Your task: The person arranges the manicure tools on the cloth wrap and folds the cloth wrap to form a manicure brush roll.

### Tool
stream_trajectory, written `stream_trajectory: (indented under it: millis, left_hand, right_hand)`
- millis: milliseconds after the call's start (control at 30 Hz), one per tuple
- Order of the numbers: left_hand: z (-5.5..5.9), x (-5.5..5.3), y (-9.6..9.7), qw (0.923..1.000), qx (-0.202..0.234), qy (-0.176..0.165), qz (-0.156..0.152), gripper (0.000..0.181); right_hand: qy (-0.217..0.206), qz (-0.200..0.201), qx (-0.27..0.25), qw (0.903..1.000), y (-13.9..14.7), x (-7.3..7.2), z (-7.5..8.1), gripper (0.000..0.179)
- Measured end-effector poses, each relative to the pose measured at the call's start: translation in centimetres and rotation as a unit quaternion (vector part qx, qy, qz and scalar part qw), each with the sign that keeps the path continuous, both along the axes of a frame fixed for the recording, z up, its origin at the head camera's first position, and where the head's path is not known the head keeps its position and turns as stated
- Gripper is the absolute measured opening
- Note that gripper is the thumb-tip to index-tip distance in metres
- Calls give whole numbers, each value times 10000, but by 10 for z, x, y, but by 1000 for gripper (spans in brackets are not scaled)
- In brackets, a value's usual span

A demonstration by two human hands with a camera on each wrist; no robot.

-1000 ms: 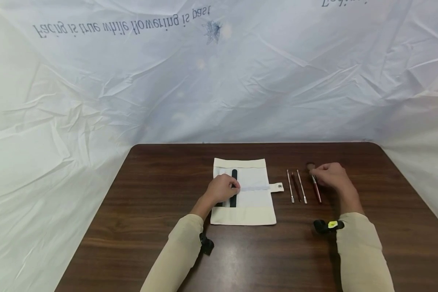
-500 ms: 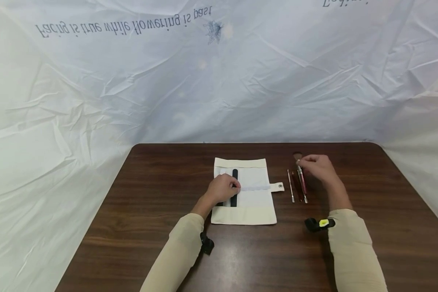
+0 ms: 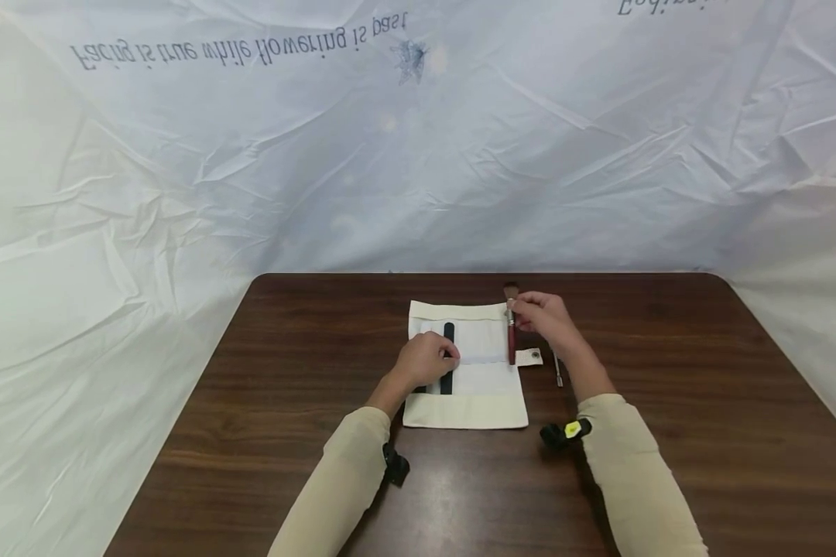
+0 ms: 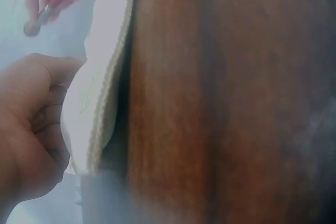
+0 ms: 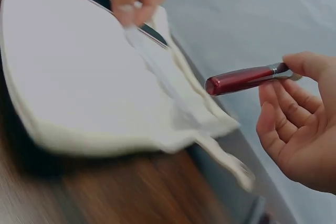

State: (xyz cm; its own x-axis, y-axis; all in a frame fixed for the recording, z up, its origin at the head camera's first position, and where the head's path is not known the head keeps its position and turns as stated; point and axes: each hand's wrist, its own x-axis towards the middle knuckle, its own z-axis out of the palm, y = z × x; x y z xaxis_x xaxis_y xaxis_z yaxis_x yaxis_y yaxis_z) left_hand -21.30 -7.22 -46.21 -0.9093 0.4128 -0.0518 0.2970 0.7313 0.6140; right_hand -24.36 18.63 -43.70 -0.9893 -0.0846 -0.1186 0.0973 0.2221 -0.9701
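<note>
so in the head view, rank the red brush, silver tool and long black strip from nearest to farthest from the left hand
1. Long black strip: partly covered by the left hand.
2. Red brush: to the right, held by the right hand.
3. Silver tool: farther right, only partly visible.

My brush point(image 3: 512, 334) has a glossy red handle, a silver collar and brown bristles. The case point(image 3: 488, 412) is white inside with cream bands; the file point(image 3: 448, 331) is black. My sleeves point(image 3: 348, 472) are plain beige, the table point(image 3: 306, 348) dark brown, streaked with grain.
</note>
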Motion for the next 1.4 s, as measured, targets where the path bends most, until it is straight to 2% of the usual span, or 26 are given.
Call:
stream_trajectory:
  millis: [100,233,433,700,1067,1400]
  left_hand:
    - [0,0,0,10000,-21,-1,17,11]
    - [1,0,1,10000,-79,3,8,11]
    - [2,0,0,9999,-96,26,25,10]
    - [4,-1,0,9999,-52,50,-71,11]
    - [2,-1,1,10000,-95,3,-8,11]
    - [2,-1,1,10000,-11,-31,24,13]
  right_hand:
    - [-85,-29,-547,9985,-16,-4,-9,23]
    - [-337,-177,-983,9944,-34,-5,-16,18]
    - [-524,-381,-1110,9917,-51,-9,-23,24]
    - [-398,-350,-858,9949,-60,-13,-22,31]
    - [-820,-200,-248,9961,-65,-16,-18,34]
    - [-1448,507,487,9870,-68,-14,-13,32]
